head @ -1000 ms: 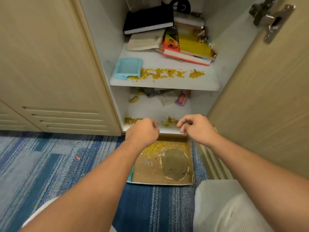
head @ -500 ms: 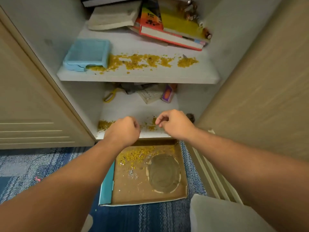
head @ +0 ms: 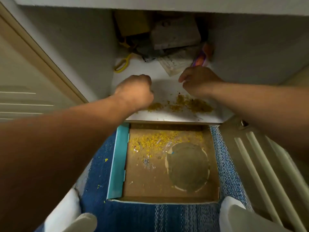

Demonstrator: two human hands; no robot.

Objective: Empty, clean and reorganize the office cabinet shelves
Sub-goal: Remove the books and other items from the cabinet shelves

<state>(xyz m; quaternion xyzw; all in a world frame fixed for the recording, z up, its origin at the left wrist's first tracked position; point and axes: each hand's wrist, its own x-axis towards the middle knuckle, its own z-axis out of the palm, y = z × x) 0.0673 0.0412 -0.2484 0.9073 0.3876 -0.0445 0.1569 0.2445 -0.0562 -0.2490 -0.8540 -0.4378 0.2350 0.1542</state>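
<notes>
Both my hands reach over the white bottom shelf (head: 160, 82) of the open cabinet. My left hand (head: 135, 92) is a closed fist at the shelf's front left, touching yellow crumbs (head: 192, 102) strewn along the front edge. My right hand (head: 199, 81) hovers with fingers curled near a clear plastic bag (head: 175, 64); nothing shows in either hand. Below the shelf edge a flat cardboard box (head: 150, 181) with a teal side lies on the floor, holding more yellow crumbs (head: 155, 141) and a round mark.
Yellow-handled scissors (head: 122, 63) lie at the shelf's back left. Dark clutter, a grey block (head: 175, 36) and an orange-purple item (head: 202, 56) fill the back. The upper shelf's edge (head: 150, 4) runs overhead. Blue striped carpet (head: 138, 216), my white-clad knees and the open door surround the box.
My view has dropped and closed in on the bottom shelf; the upper shelf's contents have left the frame. Both hands have moved forward from the shelf's front edge onto the shelf.
</notes>
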